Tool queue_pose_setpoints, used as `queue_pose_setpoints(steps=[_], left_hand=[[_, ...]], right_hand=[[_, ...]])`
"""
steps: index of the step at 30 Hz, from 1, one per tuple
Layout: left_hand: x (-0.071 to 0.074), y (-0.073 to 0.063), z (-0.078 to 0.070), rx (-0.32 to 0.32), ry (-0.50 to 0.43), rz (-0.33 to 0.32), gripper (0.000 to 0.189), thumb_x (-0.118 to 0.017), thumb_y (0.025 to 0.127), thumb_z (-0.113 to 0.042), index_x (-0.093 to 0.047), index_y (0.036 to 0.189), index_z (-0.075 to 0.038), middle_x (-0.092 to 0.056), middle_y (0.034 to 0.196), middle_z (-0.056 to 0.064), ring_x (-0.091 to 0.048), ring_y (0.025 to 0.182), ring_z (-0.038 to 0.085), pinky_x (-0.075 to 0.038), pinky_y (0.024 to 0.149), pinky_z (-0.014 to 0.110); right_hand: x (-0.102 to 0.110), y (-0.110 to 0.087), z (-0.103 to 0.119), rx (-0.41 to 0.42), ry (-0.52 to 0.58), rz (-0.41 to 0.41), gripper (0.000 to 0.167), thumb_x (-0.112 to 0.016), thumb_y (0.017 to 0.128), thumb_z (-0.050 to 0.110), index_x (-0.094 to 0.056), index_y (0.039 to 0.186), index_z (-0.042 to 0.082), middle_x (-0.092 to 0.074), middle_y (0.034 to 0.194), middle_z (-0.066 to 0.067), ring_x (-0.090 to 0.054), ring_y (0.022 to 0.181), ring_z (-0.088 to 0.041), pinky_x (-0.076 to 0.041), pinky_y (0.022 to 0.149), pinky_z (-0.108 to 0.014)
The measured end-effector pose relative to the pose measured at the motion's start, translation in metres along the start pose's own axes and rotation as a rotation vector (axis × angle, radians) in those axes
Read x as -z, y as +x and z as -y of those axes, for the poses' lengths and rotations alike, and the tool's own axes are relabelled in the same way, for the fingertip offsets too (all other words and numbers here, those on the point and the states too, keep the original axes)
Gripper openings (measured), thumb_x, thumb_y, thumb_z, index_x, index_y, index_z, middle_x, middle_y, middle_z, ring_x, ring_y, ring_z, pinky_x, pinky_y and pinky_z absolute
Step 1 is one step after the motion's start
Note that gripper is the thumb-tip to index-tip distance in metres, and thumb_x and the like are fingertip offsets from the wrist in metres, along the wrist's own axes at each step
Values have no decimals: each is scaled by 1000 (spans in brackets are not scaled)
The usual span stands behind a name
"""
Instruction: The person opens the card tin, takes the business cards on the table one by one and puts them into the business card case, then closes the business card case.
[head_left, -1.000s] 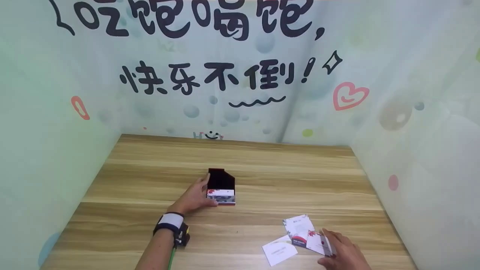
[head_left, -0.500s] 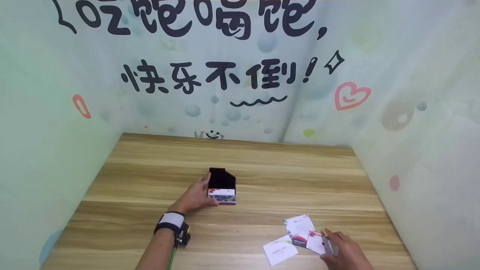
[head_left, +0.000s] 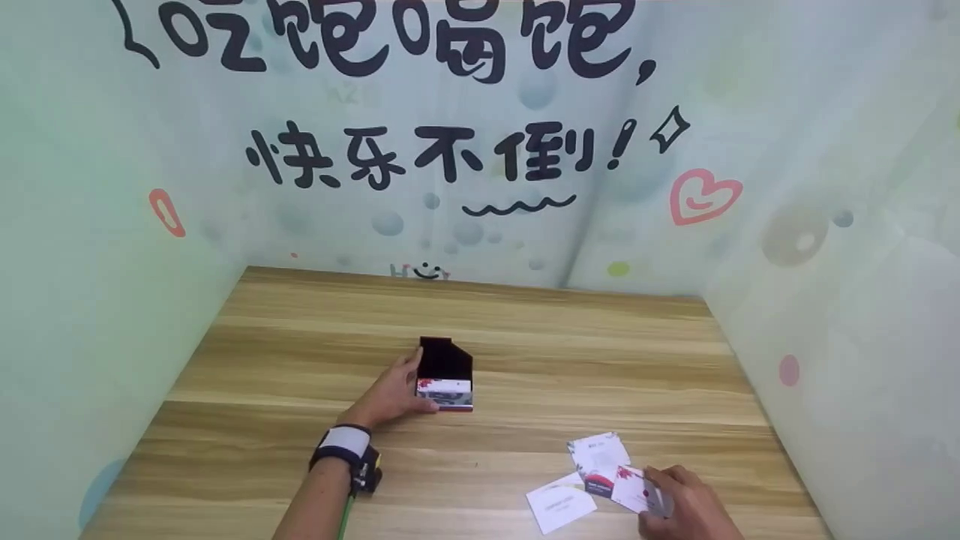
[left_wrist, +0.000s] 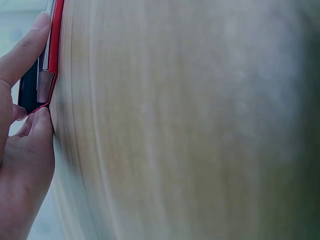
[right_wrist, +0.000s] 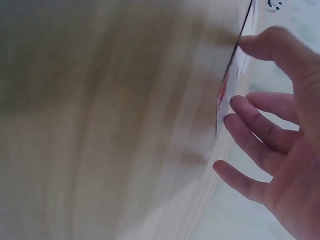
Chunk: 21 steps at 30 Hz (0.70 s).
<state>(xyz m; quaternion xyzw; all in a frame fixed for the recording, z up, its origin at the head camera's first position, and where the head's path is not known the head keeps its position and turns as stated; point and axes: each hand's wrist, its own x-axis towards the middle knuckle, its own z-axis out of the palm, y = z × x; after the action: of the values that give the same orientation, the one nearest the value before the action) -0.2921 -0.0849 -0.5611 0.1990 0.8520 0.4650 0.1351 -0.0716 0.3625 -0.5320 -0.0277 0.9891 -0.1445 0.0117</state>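
Note:
Near the table's middle stands an opened business card case [head_left: 444,375], with black lining, red edges and cards in its front pocket. My left hand [head_left: 388,394] grips it by its left side, thumb at the front corner. In the left wrist view its red cover [left_wrist: 56,45] lies along the tabletop, between thumb and fingers. At the lower right my right hand [head_left: 690,501] holds a white business card with red flowers [head_left: 634,486] by its edges. The right wrist view shows thumb and fingertips [right_wrist: 236,100] along that card's edges. Two more cards, one white [head_left: 561,504] and one patterned [head_left: 600,456], lie beside it.
The wood-grain table [head_left: 337,322] is enclosed by pale printed curtains [head_left: 465,150] at the back and both sides. A strap with a small black camera [head_left: 366,471] sits on the left wrist.
The right hand's fingers have shifted slightly on the flowered card, which has moved a little. The left hand and the case keep their place, while the head view has shifted slightly.

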Motion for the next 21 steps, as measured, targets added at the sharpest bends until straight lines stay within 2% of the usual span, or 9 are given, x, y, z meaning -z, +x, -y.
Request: queue_pose_setpoints(steps=[2,4,11,21], left_hand=[[0,-1,-1,3,11,-1,117,-89,74,-29,-13,159,-1,-16,163,30,-17,153,43,-23,125,50],[0,-1,0,5,4,-2,117,-89,74,-29,-13,159,-1,-16,163,31,-16,153,43,-22,125,51],[0,-2,1,14,-41,-8,118,-89,73,-26,-12,159,-3,-11,163,33,-15,152,45,-21,125,52],[1,-3,-4,18,10,-18,116,-89,73,-28,-15,159,-3,-14,162,33,-18,151,47,-22,125,53]], right_hand=[[-2,-1,-2,53,-22,-43,61,-88,66,33,-72,118,5,-65,100,-3,-55,81,-10,-48,67,-23],[-2,-2,-3,62,-19,-51,61,-88,66,35,-72,117,6,-64,99,-2,-55,81,-9,-48,67,-22],[-2,-1,0,41,-1,-37,59,-88,69,34,-72,117,5,-62,98,-1,-53,80,-7,-48,68,-20],[0,0,6,45,-82,0,59,-88,68,39,-72,116,8,-60,93,1,-52,76,-8,-49,68,-23]])
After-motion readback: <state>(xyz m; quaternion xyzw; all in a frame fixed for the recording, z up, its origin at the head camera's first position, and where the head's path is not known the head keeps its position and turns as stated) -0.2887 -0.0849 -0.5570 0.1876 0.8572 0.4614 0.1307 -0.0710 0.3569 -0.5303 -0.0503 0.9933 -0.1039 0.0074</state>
